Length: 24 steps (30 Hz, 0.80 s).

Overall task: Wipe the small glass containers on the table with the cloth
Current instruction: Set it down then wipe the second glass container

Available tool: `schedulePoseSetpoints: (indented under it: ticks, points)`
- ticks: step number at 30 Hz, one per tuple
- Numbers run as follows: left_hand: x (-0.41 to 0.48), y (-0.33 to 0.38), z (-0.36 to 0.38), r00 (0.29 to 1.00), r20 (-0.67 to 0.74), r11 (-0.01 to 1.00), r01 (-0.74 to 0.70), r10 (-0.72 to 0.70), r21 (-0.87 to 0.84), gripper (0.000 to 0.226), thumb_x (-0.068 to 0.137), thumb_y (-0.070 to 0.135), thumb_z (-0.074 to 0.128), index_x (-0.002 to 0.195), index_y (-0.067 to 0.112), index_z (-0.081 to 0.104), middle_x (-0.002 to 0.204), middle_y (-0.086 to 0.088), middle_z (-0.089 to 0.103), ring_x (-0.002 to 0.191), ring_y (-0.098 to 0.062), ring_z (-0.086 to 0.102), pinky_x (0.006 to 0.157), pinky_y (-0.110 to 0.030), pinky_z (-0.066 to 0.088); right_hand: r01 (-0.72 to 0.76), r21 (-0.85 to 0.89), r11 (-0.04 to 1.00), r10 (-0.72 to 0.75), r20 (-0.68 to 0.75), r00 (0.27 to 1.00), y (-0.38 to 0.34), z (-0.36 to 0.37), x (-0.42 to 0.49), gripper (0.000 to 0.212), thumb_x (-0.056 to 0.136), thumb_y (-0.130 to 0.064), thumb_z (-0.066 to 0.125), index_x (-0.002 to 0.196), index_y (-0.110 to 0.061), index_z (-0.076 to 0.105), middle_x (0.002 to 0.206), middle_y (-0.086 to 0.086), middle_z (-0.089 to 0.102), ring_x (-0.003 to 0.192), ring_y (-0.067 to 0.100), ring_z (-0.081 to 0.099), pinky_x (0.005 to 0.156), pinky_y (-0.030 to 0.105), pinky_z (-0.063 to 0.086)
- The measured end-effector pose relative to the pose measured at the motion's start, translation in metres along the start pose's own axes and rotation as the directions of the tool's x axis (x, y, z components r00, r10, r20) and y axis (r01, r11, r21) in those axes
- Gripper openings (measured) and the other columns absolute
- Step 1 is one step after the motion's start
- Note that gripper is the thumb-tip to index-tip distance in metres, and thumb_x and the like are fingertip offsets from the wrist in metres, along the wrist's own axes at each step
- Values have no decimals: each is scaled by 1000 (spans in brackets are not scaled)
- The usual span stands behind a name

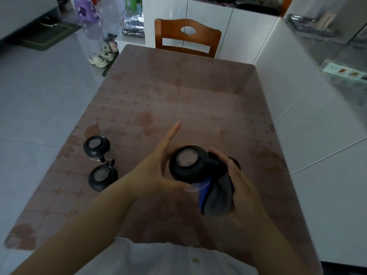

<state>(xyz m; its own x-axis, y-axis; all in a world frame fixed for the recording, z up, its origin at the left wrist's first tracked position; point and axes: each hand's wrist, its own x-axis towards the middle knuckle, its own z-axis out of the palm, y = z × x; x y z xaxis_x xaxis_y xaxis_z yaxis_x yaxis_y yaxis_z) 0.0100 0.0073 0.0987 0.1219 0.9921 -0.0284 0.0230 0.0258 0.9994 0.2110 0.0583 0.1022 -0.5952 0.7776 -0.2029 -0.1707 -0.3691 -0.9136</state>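
My left hand [158,167] holds a small glass container with a black lid [187,163] above the table [178,100], thumb under its clear body and fingers spread. Pressed against the container's right side is a grey and blue cloth [217,195], bunched in my right hand [238,181]. Two more black-lidded glass containers stand on the table at the left, one [96,146] farther away and one [102,177] nearer. Another dark lid [236,162] peeks out behind my right hand, mostly hidden.
A wooden chair [187,36] stands at the table's far end. White cabinets [317,135] run close along the table's right side. Sandals [103,54] and plastic stools [85,10] lie on the tiled floor at the far left.
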Motion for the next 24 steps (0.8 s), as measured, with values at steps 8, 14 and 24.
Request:
schedulePoseSetpoints:
  ticks: [8, 14, 24]
  points:
    - [11, -3, 4, 997, -68, 994, 25, -33, -109, 120, 54, 13, 89, 143, 46, 15, 138, 7, 50, 126, -9, 52, 103, -41, 47, 146, -257, 955, -155, -14, 988, -6, 12, -1, 50, 77, -58, 54, 125, -47, 46, 135, -21, 51, 124, 1, 49, 97, 17, 45]
    - [17, -14, 22, 951, -300, 957, -17, -74, -289, 60, 61, 23, 77, 115, 21, 51, 118, 7, 62, 108, -6, 63, 82, -15, 51, 231, -502, 833, -325, -106, 940, -9, 19, 8, 40, 87, -36, 40, 127, -41, 39, 98, -53, 54, 102, -24, 50, 80, 0, 40]
    - [26, 4, 50, 915, -260, 898, 190, -309, -396, 107, 48, 65, 67, 139, 19, 34, 117, 4, 58, 101, -10, 60, 85, -29, 50, 338, -868, 363, -588, 68, 806, 15, 22, 12, 56, 93, -26, 44, 145, -24, 22, 154, 1, 18, 140, 12, 19, 108, 6, 22]
